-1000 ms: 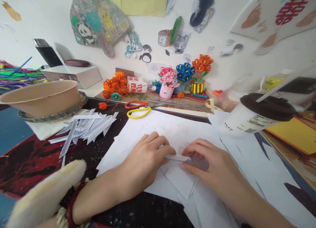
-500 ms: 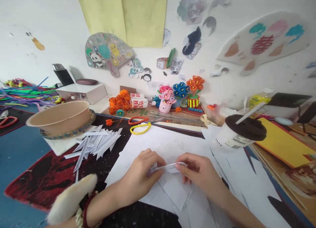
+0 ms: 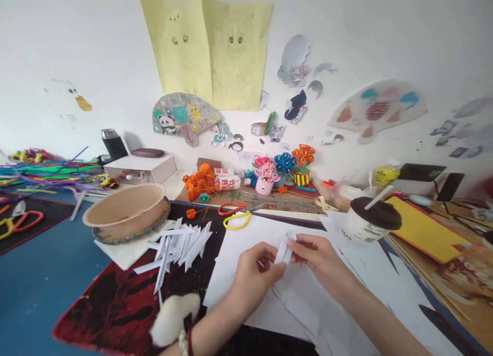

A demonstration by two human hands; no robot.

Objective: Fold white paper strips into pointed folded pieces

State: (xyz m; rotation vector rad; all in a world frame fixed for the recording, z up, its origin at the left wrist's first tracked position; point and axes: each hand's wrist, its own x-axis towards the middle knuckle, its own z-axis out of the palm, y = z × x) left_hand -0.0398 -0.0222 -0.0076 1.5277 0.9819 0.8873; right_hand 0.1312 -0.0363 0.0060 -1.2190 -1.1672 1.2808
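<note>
A narrow folded strip of white paper is held between both hands above white sheets. My left hand pinches its lower left end, thumb and fingers closed on it. Fingertips of my right hand grip the upper right end. The strip now stands tilted, its top toward the wall. Beneath the hands lie loose white sheets and smaller paper pieces. Left of them is a heap of folded white paper strips on a dark red and black mat.
A beige bowl stands at the left. Scissors with red and yellow handles lie behind the sheets. A lidded cup with a straw is at the right. Pipe-cleaner flowers stand by the wall. A fluffy white item is by my left wrist.
The paper strip has turned from nearly level to steeply tilted, both hands still on it. The head view has shifted, showing more of the wall and the left side.
</note>
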